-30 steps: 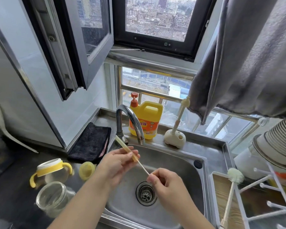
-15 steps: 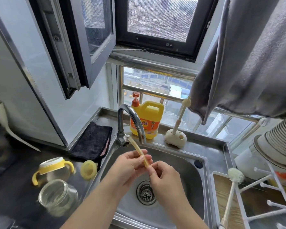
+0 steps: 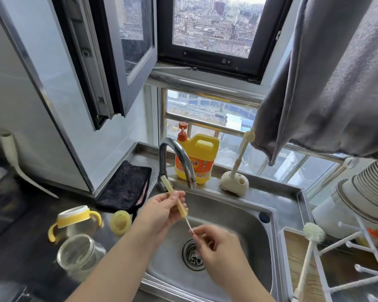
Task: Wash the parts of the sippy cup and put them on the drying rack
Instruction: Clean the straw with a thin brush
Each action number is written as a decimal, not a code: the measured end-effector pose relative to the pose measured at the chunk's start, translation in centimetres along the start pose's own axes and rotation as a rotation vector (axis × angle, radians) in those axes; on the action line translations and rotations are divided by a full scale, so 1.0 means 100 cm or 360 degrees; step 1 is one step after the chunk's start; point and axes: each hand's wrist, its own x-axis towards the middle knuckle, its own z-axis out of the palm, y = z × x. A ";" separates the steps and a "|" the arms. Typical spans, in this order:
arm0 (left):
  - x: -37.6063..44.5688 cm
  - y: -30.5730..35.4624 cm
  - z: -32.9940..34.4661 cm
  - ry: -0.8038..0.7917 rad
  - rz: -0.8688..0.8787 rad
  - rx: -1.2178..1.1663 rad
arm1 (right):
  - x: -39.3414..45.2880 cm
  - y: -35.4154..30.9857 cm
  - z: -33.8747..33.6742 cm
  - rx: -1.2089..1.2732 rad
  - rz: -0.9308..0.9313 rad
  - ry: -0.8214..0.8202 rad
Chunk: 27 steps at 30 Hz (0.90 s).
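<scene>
Stainless steel fills the middle of the view: a sink (image 3: pixel 238 216) set under a window, its faucet (image 3: pixel 177 158) arching over the basin, with a dark counter to the left. Over the basin the left hand (image 3: pixel 162 212) holds a pale yellow straw (image 3: pixel 176 198), thumb and curled fingers pinching it near its middle so it slants up toward the faucet base. The right hand (image 3: pixel 216 243) pinches the thin white stem of a straw brush (image 3: pixel 189 225) between thumb and forefinger, and the stem enters the straw's lower end. Holding both over the drain likely keeps drips in the basin, and the fine pinch suits sliding so slim a tool through the bore. No water runs that I can see.

2 more cup parts wait on the counter, close enough to reach: the handled cup top (image 3: pixel 74 221) with its yellow collar, and a small yellow cap (image 3: pixel 120 221) beside it. A clear glass jar (image 3: pixel 79 256) lies just in front of them. The white drying rack (image 3: pixel 358 258) stands at the sink's right, a bottle brush (image 3: pixel 308 249) propped against it, so washed pieces have a short trip. Yellow detergent (image 3: pixel 198 158) sits behind the faucet.
</scene>
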 end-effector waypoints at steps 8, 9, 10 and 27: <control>-0.008 -0.013 0.001 -0.0025 -0.0052 -0.0063 | 0.008 -0.011 0.000 -0.0014 -0.0018 0.0086; -0.007 -0.011 -0.001 -0.0009 -0.0040 -0.0082 | 0.008 -0.011 0.001 -0.0006 0.0019 0.0057; -0.005 -0.007 -0.004 0.0024 -0.0013 -0.0104 | 0.006 -0.010 0.000 0.0016 0.0062 0.0009; -0.007 -0.015 -0.002 -0.0041 -0.0024 0.0009 | 0.013 -0.005 0.009 0.0140 0.0290 -0.0008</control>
